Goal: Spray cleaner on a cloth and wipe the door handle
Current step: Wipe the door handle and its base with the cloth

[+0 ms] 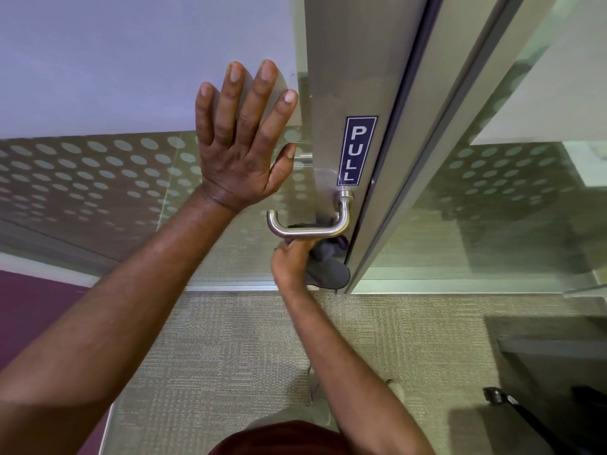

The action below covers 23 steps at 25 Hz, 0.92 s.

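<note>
A brushed steel lever door handle (308,228) juts from the metal door stile (348,77), just below a blue PULL sticker (356,151). My right hand (290,261) is closed on a dark grey cloth (330,264) and presses it against the underside of the lever. The cloth hangs down behind and below the handle. My left hand (241,139) lies flat with fingers spread on the frosted glass door panel (98,60), above and left of the handle. No spray bottle is in sight.
The glass door has a dotted frosted band (82,172). To the right stands the door frame (437,133) and a fixed glass panel (525,192). Beige carpet (246,356) covers the floor. A dark object (499,395) lies at lower right.
</note>
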### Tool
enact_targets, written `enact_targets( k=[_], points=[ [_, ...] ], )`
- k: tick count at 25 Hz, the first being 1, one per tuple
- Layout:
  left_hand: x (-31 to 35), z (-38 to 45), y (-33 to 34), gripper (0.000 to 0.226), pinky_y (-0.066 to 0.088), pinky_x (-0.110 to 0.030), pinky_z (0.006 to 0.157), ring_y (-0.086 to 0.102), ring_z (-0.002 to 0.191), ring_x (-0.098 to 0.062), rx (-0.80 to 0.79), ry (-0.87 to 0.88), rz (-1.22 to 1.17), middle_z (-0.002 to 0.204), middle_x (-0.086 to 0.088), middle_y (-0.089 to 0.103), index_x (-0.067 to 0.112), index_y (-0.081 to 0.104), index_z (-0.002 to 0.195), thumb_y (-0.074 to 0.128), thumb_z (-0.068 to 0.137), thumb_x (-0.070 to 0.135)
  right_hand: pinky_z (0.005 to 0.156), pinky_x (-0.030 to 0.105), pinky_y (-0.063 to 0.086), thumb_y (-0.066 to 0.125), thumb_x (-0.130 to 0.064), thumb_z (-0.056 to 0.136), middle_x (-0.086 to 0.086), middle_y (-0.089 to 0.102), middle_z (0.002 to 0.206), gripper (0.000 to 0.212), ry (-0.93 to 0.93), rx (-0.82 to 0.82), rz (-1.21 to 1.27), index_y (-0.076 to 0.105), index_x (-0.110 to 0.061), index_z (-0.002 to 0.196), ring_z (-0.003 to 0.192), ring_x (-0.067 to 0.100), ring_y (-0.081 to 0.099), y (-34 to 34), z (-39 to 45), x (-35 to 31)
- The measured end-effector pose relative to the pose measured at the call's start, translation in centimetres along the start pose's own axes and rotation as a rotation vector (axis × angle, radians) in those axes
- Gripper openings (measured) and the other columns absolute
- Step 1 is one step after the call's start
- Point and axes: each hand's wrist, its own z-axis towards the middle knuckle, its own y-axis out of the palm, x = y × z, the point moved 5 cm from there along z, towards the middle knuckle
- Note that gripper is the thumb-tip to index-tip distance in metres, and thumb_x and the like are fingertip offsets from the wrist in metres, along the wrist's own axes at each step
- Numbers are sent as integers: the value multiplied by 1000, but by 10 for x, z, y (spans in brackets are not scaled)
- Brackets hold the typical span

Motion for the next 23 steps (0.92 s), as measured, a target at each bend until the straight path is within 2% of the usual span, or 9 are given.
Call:
enact_targets(
  k=[1, 3, 5, 8, 9, 11, 14, 17, 23],
  points=[
    [0, -1, 0, 62, 1, -45, 133, -3, 165, -20, -3, -7, 1, 172, -9, 24, 17, 39, 156, 43, 101, 44, 110, 4, 26, 50, 10, 95, 27, 35, 153, 57, -41, -4, -8, 30, 17, 148, 131, 26, 44, 7, -7, -4],
    [1, -1, -1, 62, 1, -44, 133, -3, 165, -20, -1, -18, 1, 160, -15, 34, 17, 39, 156, 43, 101, 45, 99, -1, 22, 51, 9, 96, 24, 38, 150, 56, -51, 0, -20, 31, 15, 148, 129, 24, 47, 9, -12, -7],
    [4, 1, 0, 61, 1, -45, 133, -3, 165, -20, 6, -19, 0, 158, -16, 36, 17, 39, 157, 42, 102, 45, 110, 12, 27, 48, 3, 100, 24, 37, 156, 61, -24, 16, -49, 23, 13, 154, 140, 32, 44, -2, -11, -8],
    [8, 3, 0, 60, 1, -45, 133, -3, 165, -21, 13, -8, -12, 158, -15, 36, 17, 39, 157, 41, 103, 45, 130, 33, 9, 29, 0, 106, 23, 11, 171, 59, 5, -12, 33, 7, 9, 161, 159, 33, 16, -22, 1, -3],
    [7, 3, 0, 60, 1, -45, 133, -3, 165, -21, 13, -6, -7, 159, -15, 35, 17, 38, 157, 40, 103, 45, 130, 37, 12, 28, 3, 106, 24, 14, 170, 58, 74, 10, 60, 9, 10, 160, 158, 34, 19, -31, 8, 3],
    [6, 0, 0, 60, 2, -45, 133, -2, 165, -21, 8, -3, -4, 159, -14, 35, 18, 37, 158, 40, 104, 45, 126, 44, 27, 32, 8, 103, 26, 30, 163, 55, 264, 40, 94, 18, 11, 156, 150, 37, 35, -46, 22, 20],
    [3, -4, -1, 60, 2, -45, 133, -2, 165, -22, -5, -4, -5, 159, -14, 36, 17, 39, 157, 42, 103, 43, 106, 36, 48, 33, 18, 100, 20, 57, 134, 43, 424, 25, 282, 46, 3, 138, 116, 28, 57, -60, 34, 50],
    [2, -6, -3, 59, 3, -46, 132, -2, 165, -22, -22, -5, 2, 159, -14, 37, 17, 40, 157, 44, 104, 42, 74, 22, 45, 32, 20, 98, 8, 55, 95, 37, 426, 22, 372, 50, -9, 112, 79, 15, 52, -71, 35, 64],
    [3, -3, -3, 58, 4, -45, 132, -3, 165, -21, -31, -6, 7, 157, -14, 39, 15, 41, 156, 44, 104, 41, 88, 31, 43, 43, 13, 97, 2, 59, 92, 34, 216, 23, 389, 58, -17, 101, 83, 14, 52, -75, 29, 46]
  ],
)
